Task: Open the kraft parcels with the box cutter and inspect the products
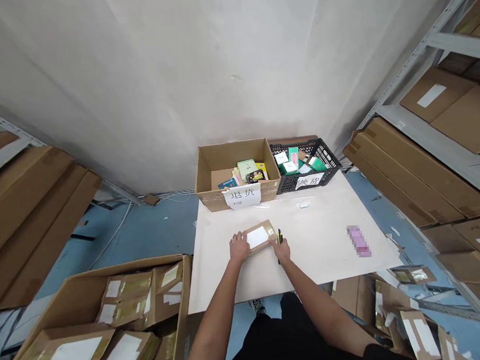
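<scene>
A small cardboard parcel (248,234) with a white label and shiny tape lies on the white table in front of me. My left hand (239,247) grips its left end, fingers over the top edge. At the parcel's right end is my right hand (282,249), closed around a black and yellow utility knife (280,235). The knife points up, away from me, and that hand's thumb side is close to the parcel's edge. Whether the blade is out is too small to tell.
Behind the parcel stand an open carton (209,201) of small boxes and a black crate (287,186) of green and white boxes. A blurred pink item (358,241) lies on the table (314,251). A big carton (187,288) of parcels is at left; opened boxes (419,331) lie at right, by shelves.
</scene>
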{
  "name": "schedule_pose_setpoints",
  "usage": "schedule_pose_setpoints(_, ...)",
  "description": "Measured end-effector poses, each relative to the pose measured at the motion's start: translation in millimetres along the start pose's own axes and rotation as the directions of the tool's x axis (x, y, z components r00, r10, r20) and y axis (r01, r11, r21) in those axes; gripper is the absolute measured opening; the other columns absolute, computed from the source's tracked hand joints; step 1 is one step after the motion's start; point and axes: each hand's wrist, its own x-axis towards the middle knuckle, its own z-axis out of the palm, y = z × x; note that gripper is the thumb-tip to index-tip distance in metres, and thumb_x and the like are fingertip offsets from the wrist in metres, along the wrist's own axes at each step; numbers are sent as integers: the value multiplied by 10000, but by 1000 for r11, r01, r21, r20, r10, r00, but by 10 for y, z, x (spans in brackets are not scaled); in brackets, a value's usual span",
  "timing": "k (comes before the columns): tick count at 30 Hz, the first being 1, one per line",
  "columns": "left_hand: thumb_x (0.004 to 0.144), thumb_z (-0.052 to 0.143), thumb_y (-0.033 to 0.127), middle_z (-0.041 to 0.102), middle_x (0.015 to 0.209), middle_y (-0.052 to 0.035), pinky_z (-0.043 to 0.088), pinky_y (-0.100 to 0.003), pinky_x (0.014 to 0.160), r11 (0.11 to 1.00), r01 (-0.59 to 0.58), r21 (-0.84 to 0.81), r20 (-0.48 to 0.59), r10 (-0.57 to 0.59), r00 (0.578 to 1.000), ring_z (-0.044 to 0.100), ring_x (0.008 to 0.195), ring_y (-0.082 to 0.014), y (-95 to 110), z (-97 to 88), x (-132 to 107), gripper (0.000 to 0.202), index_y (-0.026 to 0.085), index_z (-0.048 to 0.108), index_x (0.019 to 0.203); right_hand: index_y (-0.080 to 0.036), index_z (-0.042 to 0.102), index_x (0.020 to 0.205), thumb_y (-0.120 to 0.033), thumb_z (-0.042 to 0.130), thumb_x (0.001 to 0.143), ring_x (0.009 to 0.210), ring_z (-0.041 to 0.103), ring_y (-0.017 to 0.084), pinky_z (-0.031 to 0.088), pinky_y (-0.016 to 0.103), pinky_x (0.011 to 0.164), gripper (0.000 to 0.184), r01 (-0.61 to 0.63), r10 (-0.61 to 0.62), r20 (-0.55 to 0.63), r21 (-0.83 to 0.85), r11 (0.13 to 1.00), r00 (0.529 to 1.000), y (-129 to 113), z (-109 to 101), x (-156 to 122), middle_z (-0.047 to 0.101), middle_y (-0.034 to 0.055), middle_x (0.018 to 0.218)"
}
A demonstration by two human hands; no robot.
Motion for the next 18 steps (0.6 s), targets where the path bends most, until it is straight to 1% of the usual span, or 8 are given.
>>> schedule_pose_setpoints(3,945,532,340,616,1426,-226,475,-464,1064,999,25,-27,90,-23,996,608,1288,-361,30,116,-216,628,157,501,1545,-170,566,1268,-688,502,975,1116,728,311,563,350,816,598,-133,134,-53,16,991,990,-409,-209,290,724,202,1217)
schedule_pose_setpoints(6,968,494,319,729,1217,-154,534,-381,939,995,-45,-90,156,59,986,697,1117,-297,84,161,-369,399,204,716,1279,-179,577,1266,-593,610,970,1160,713,311,535,335,874,510,26,-27,-8,-59,998,1000,-652,-392,492,738,183,1227)
schedule_pose_setpoints(8,976,468,256,728,1241,-133,534,-357,938,994,-61,-93,117,72,990,687,1151,-276,105,117,-361,362,223,740,1213,-180,580,1276,-565,602,986,1172,710,314,524,335,894,482,87,-89,-15,-78,993,996,-638,-438,499,747,178,1221)
schedule_pose_setpoints(11,935,512,158,557,1548,-130,498,-374,1045,983,-184,-29,30,185,982,549,1393,-286,104,-5,-201,507,245,613,1425,-152,564,1313,-613,433,1040,1168,718,322,534,347,883,552,-21,21,-83,2,1000,996,-347,-320,291,736,207,1245)
schedule_pose_setpoints(13,892,567,118,331,1723,-81,420,-422,1161,937,-346,41,35,344,938,338,1564,-293,86,-48,-66,711,300,452,1569,-139,560,1323,-710,493,974,1151,725,349,544,377,884,672,-60,61,-33,25,998,998,-65,-134,75,738,215,1231)
schedule_pose_setpoints(15,850,618,101,159,1781,-29,325,-488,1238,891,-445,88,100,437,894,155,1633,-292,69,-12,33,882,362,315,1637,-141,565,1326,-739,604,893,1168,719,362,543,392,907,739,-36,35,31,8,999,999,167,47,-101,739,209,1227)
schedule_pose_setpoints(16,834,636,104,120,1787,-24,307,-518,1244,889,-446,102,125,434,892,111,1641,-299,68,37,60,936,376,271,1652,-152,576,1318,-738,624,876,1174,718,360,543,393,913,736,-43,42,55,13,999,998,234,103,-146,743,201,1220)
schedule_pose_setpoints(18,820,665,143,95,1788,-52,348,-568,1203,929,-350,120,133,334,933,93,1639,-342,98,173,72,987,369,218,1671,-166,577,1325,-722,678,840,1190,712,355,544,391,918,744,-33,33,43,9,999,999,245,106,-123,739,194,1231)
